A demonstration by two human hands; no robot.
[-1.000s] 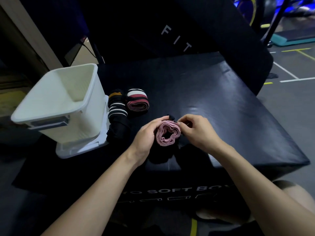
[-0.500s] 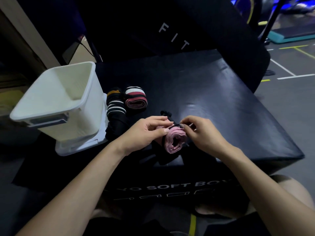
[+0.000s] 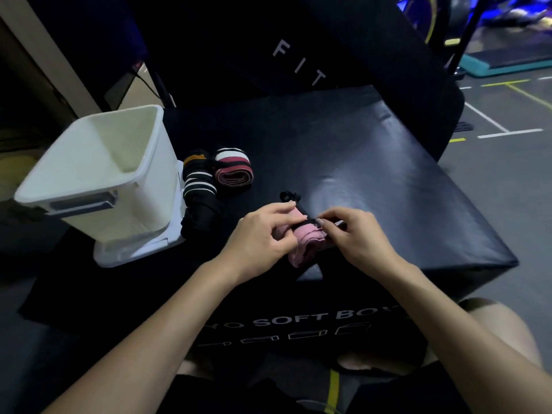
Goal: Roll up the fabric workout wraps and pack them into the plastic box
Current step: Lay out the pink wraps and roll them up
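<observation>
- Dim gym room; a black padded soft box [image 3: 373, 162] fills the centre.
- Grey floor [image 3: 507, 186] carries white and yellow lines.
- Blue light glows at top right.

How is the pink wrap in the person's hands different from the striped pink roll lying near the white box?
The pink wrap is held off the pad by the left hand and right hand; the striped roll lies untouched on the black pad. The held wrap looks plain pink with a thin black strap across it; the lying roll shows white, dark and pink-red stripes. The held wrap looks looser, the other tightly wound. Both are rolled fabric, outside the white box.
</observation>
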